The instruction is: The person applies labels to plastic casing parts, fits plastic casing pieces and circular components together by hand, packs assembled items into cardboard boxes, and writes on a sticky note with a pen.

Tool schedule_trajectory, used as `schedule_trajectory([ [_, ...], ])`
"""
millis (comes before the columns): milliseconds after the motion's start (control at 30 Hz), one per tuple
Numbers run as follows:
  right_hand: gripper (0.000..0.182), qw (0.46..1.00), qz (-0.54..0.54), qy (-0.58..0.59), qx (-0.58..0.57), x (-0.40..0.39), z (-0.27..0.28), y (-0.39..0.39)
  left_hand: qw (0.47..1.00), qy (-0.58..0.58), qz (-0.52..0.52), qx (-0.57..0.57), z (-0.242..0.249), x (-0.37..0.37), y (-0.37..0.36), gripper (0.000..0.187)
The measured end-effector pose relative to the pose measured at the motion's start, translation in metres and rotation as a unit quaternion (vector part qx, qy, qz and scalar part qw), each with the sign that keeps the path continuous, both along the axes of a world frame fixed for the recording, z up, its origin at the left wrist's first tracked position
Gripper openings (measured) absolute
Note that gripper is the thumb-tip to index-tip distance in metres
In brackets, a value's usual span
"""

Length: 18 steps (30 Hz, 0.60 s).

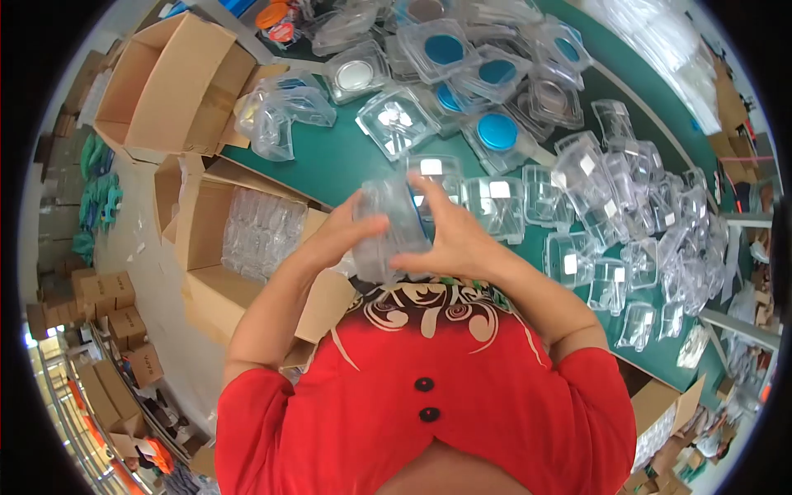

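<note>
Both hands hold a stack of clear plastic clamshell cases (388, 231) upright in front of my chest, over the near edge of the green table (330, 165). My left hand (338, 235) grips the stack's left side, thumb across its front. My right hand (450, 239) presses its right side, fingers reaching up the back. More clear empty cases (495, 202) stand in a row on the table just behind the hands.
An open cardboard box (256, 231) with stacked clear cases sits left of me, below the table edge. An empty open box (165, 82) lies at the far left. Cases with blue discs (497, 130) and several loose clamshells (643, 214) crowd the table's far and right parts.
</note>
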State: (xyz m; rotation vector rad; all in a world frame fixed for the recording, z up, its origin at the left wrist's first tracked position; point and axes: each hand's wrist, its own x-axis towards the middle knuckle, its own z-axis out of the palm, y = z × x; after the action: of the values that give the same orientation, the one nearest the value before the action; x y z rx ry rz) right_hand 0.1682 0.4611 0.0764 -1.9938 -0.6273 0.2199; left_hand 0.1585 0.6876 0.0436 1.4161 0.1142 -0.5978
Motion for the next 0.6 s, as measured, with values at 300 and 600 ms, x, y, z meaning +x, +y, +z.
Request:
schedule_trajectory([
  [300,0.05,0.974,-0.02,0.155,0.164,0.136,-0.069,0.049,0.989,0.103,0.103,-0.003,-0.043,0.036,0.1,0.06],
  [600,0.029,0.91,-0.03,-0.26,-0.322,0.132,-0.13,0.091,0.934,0.066,0.351,0.02,-0.101,0.104,0.149,0.052],
])
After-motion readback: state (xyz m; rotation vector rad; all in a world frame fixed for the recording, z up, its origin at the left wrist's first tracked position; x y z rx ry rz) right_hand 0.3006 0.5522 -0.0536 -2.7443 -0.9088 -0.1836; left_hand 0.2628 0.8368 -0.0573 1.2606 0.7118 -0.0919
